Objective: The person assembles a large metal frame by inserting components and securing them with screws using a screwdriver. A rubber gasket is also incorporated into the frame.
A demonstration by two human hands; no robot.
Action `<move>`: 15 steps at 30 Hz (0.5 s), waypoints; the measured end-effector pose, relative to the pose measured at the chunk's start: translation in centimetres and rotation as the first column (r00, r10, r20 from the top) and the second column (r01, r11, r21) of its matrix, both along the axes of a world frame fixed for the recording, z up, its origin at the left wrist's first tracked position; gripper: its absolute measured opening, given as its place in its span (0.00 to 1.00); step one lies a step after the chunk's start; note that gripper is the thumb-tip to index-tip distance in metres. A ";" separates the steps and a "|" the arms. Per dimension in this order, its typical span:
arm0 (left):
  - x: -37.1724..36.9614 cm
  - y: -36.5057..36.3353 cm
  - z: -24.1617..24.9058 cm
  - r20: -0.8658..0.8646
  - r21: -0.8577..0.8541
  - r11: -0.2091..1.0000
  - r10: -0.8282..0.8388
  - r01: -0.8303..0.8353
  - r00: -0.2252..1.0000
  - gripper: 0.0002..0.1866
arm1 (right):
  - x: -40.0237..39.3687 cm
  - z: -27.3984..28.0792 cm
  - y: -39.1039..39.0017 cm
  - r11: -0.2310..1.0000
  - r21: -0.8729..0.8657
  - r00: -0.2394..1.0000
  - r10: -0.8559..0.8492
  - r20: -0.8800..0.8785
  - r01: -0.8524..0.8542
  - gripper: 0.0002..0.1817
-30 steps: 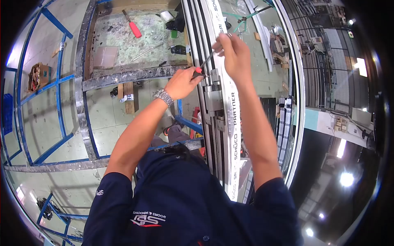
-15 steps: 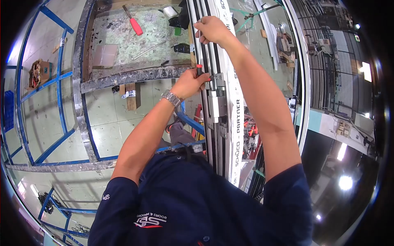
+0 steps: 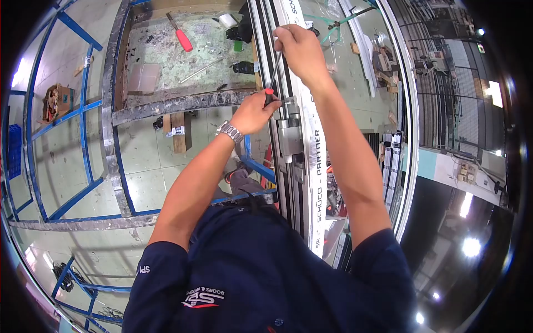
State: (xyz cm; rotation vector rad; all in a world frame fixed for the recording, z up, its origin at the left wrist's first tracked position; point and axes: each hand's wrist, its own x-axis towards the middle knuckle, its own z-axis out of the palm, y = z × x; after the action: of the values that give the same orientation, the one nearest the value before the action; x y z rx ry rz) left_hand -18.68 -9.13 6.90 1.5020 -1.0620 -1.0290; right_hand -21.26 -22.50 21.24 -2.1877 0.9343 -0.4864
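My left hand [image 3: 254,112], with a metal watch at its wrist, is closed round the red and black handle of a screwdriver [image 3: 269,93]. The tool's thin shaft points up along the dark and silver frame profile [image 3: 292,198]. Near the shaft's upper end, my right hand [image 3: 300,49] has its thumb and fingers pressed together over the profile; whether it holds the tip or a small part is hidden. A silver hinge-like fitting [image 3: 290,140] sits on the profile just below my left hand. White printed tape [image 3: 318,183] runs along the profile's side.
A worn tray table [image 3: 161,66] on the left holds a red-handled tool [image 3: 184,41], a thin rod and dark scraps. Blue metal frames [image 3: 83,119] stand at the far left, near a cardboard box [image 3: 57,103]. A long white curved profile [image 3: 412,111] runs down the right.
My right hand has moved slightly right and down. The screwdriver's shaft now shows between my hands. The view has shifted a little.
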 end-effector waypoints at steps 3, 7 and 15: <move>0.1 0.8 1.7 0.101 -0.038 0.999 0.012 -0.008 0.995 0.15 | -2.6 0.8 2.5 0.999 -0.039 0.993 -0.018 0.115 0.022 0.17; -0.2 1.1 1.7 0.151 -0.051 0.998 0.029 -0.021 0.988 0.15 | -4.8 2.0 5.9 0.995 0.048 0.978 -0.096 0.185 0.088 0.17; -0.6 1.5 1.4 0.292 -0.127 0.992 0.062 -0.026 0.954 0.15 | -7.2 2.5 9.8 0.984 0.116 0.945 -0.162 0.284 0.134 0.18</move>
State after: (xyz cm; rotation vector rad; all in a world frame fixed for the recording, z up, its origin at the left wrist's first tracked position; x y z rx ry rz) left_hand -19.25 -7.64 8.32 1.6041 -1.2696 -0.7071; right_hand -28.42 -12.66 23.77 -1.9025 0.9414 -0.7976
